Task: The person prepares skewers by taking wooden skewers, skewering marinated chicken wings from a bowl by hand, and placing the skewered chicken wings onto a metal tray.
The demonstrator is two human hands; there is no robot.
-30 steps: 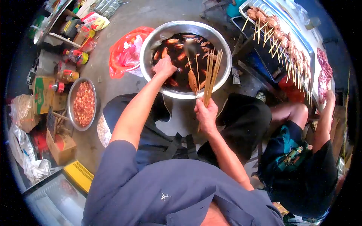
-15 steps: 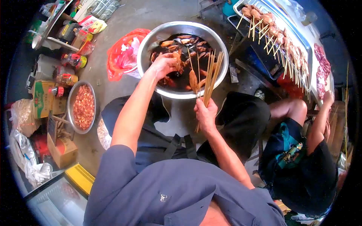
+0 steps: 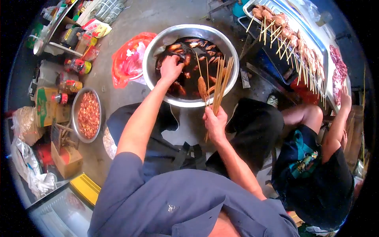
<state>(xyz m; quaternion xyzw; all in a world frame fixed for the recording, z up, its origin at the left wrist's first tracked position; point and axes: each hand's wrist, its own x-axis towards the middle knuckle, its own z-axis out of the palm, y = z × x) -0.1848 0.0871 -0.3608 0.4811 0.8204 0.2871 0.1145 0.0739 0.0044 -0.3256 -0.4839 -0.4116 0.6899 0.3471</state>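
My left hand (image 3: 172,68) reaches into a wide metal basin (image 3: 149,81) of dark liquid with several pieces of meat (image 3: 211,47). Its fingers curl downward among the pieces with the tips hidden, so what they hold cannot be made out. At the basin's near rim, my right hand (image 3: 216,121) is closed around a bundle of bamboo skewers (image 3: 221,89). One skewer on the bundle's left side carries a brown piece of meat (image 3: 202,87) near its upper part.
A red plastic bag (image 3: 120,65) stands left of the basin. Farther left are a bowl of diced meat (image 3: 88,116), bottles (image 3: 77,66) and boxes (image 3: 67,160). At right, skewered meat lies on a tray (image 3: 249,8); a co-worker's hand (image 3: 345,98) is beside raw meat (image 3: 336,73).
My left hand has dipped lower into the basin; the brown piece seen at its fingers before no longer shows there. My right hand stays put. The co-worker's hand has opened out toward the raw meat.
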